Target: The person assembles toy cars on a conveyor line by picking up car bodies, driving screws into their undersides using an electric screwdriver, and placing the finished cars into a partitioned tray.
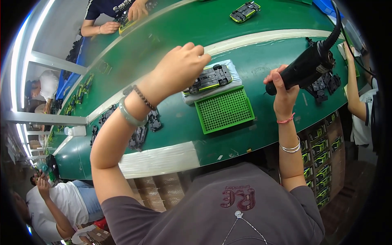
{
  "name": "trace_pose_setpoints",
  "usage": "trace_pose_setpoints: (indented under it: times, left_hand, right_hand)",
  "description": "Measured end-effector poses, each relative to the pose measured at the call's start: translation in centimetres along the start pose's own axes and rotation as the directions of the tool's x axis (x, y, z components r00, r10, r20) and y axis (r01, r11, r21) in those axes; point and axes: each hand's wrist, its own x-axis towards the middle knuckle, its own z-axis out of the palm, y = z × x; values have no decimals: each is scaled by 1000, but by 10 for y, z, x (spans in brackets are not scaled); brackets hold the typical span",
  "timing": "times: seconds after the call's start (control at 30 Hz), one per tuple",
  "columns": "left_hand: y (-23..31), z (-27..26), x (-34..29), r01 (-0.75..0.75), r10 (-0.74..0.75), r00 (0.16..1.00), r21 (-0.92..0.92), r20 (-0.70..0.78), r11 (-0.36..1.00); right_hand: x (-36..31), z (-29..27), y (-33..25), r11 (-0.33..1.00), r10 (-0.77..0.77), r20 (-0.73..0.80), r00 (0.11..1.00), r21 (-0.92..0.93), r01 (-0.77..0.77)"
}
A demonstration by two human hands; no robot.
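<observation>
In my right hand (285, 94) is a black electric screwdriver (307, 67), with the fingers wrapped round its body and a ribbed cord running up from it. My left hand (179, 67) is raised with its fingers curled; anything inside them is hidden. Beneath and beside it, a toy car (214, 76) lies upside down, its black underside up and a yellow-green edge showing. The car rests on a light blue pad (235, 77), partly covered by my left hand. A green perforated tray (224, 110) sits just in front of the pad.
Black car chassis parts (138, 136) lie left of the tray, and more black parts (324, 85) lie to the right. A raised white strip (232, 44) divides my bench from a green belt carrying another upturned car (245, 11). Below right stands a box of car bodies (322, 157). Other people work around.
</observation>
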Motion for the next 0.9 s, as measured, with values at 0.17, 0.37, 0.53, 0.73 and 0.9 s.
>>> trace_pose_setpoints:
  times: [0.17,0.37,0.53,0.73,0.9]
  left_hand:
    - [17,8,5,108,-104,990,-33,91,994]
    - [3,8,4,181,-139,972,-226,190,957]
    - [0,-19,4,-90,103,991,-157,82,984]
    - [19,-3,7,-315,289,945,187,154,930]
    - [18,0,2,-300,277,949,164,148,940]
  right_hand:
    - [1,-1,0,999,-10,-14,1000,34,11]
    - [3,-2,-2,999,-4,21,1000,-52,5]
    - [4,-2,-3,999,0,-2,1000,-33,0]
    - [0,-1,-3,999,21,-64,998,37,-19]
    - [2,-6,-2,1000,18,-45,999,8,-18]
